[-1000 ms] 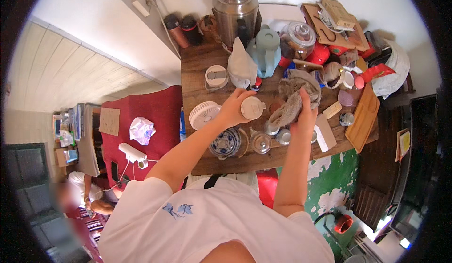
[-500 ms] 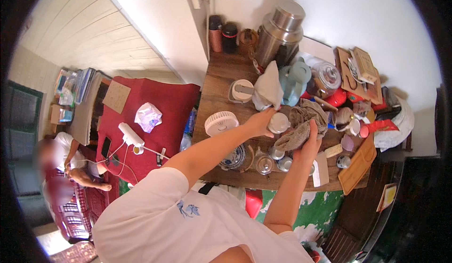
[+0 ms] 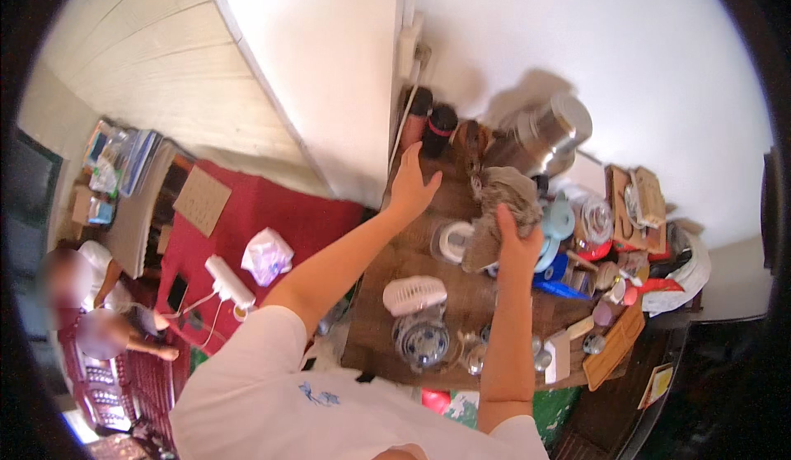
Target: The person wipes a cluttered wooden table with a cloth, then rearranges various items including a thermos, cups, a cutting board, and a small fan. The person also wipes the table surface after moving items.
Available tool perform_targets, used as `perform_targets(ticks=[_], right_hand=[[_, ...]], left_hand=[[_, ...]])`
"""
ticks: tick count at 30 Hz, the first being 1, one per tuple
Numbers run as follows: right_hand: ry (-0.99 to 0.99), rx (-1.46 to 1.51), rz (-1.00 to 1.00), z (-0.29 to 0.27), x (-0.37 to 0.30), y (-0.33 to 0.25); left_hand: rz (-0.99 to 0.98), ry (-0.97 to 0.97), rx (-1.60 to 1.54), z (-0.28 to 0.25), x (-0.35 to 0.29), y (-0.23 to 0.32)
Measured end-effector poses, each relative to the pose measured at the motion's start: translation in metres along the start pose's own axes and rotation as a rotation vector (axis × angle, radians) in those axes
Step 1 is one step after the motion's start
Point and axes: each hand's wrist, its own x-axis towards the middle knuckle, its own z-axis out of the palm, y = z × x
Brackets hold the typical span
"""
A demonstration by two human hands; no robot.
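My left hand [image 3: 414, 186] is stretched over the far left of the wooden table, fingers apart and nothing in them. Its fingertips come close to a pinkish bottle with a black lid [image 3: 414, 122]; whether they touch it I cannot tell. Beside that stands a black bottle with a red band [image 3: 442, 124], then a brown cup-like vessel [image 3: 470, 148]. In my right hand [image 3: 520, 244] is a bunched grey-brown cloth [image 3: 504, 199]. The cloth hangs in front of a large steel thermos [image 3: 562, 129] and partly covers a white round container [image 3: 455, 242].
A pale blue jug [image 3: 558, 219], glass jar [image 3: 595, 218] and blue box [image 3: 562, 277] stand right of the cloth. Nearer are a white fan [image 3: 414, 295] and a blue-patterned bowl [image 3: 423, 343]. A cutting board [image 3: 614, 349] lies at the right edge. People sit far left.
My left hand has let go of a small white-lidded jar and moved toward the bottles by the wall. My right hand has carried the cloth left and farther back. The view has shifted too.
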Motion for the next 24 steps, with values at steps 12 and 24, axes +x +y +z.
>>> perform_targets(ticks=[12, 24], right_hand=[[-0.22, -1.161, -0.402, 0.152, 0.18, 0.061], [-0.312, -1.347, -0.452, 0.151, 0.187, 0.081]], left_hand=[[-0.128, 0.313, -0.223, 0.081, 0.075, -0.069], [-0.16, 0.351, -0.46, 0.087, 0.083, -0.082]])
